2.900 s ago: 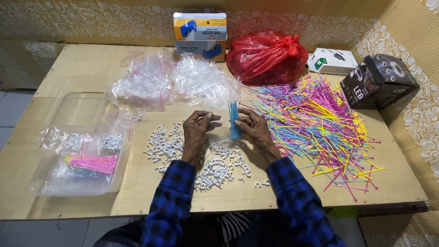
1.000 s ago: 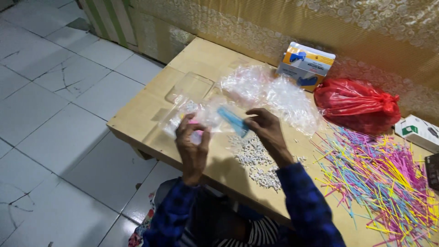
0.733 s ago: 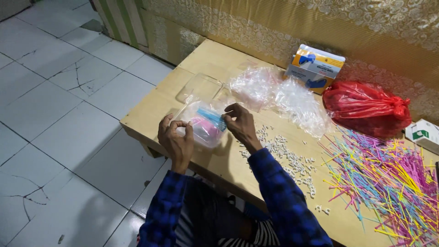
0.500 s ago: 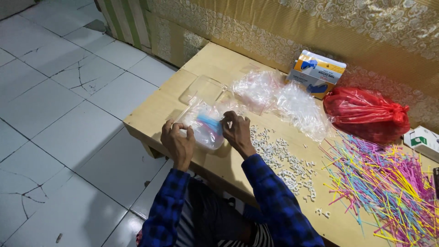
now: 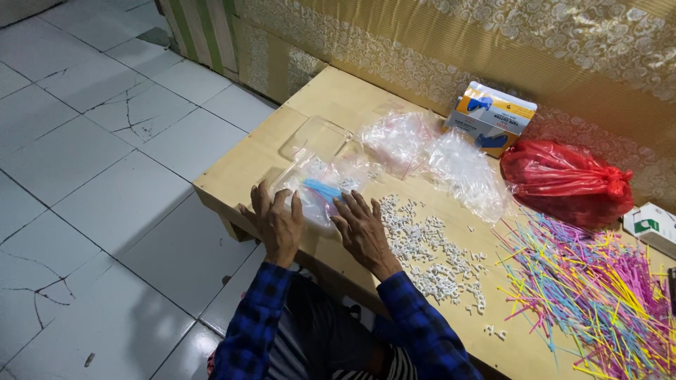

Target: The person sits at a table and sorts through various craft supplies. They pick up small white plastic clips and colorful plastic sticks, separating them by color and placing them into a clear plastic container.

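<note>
head view:
left hand (image 5: 278,224): lies flat with fingers spread apart on the near left edge of the clear plastic bag (image 5: 318,188); palm down, gripping nothing.
right hand (image 5: 362,231): palm down at 3 o'clock of the left hand, fingers apart, fingertips (image 5: 350,204) touching the bag's near right edge; nothing clamped.
clear plastic bag: sits at the left end of the wooden table (image 5: 246,165), between and just beyond both hands; it looks to lie in a shallow clear tray (image 5: 313,137), though the tray's edges are hard to trace.
blue sticks (image 5: 322,189): a small bundle inside the bag, at 12 o'clock of the gap between the hands.
white beads (image 5: 429,253): a loose scatter on the table at 3 o'clock of the right hand, running toward the near edge.
coloured sticks (image 5: 598,288): a wide heap of pink, yellow, green and blue at the far right of the table.
crumpled clear bags (image 5: 436,155): 2 heaps at 1 o'clock of the hands.
cardboard box (image 5: 491,117): blue, orange and white, against the wall at 1 o'clock.
red plastic bag (image 5: 567,183): at 3 o'clock of the box, bulging.
sleeves (image 5: 422,331): blue and black check on both arms.
</note>
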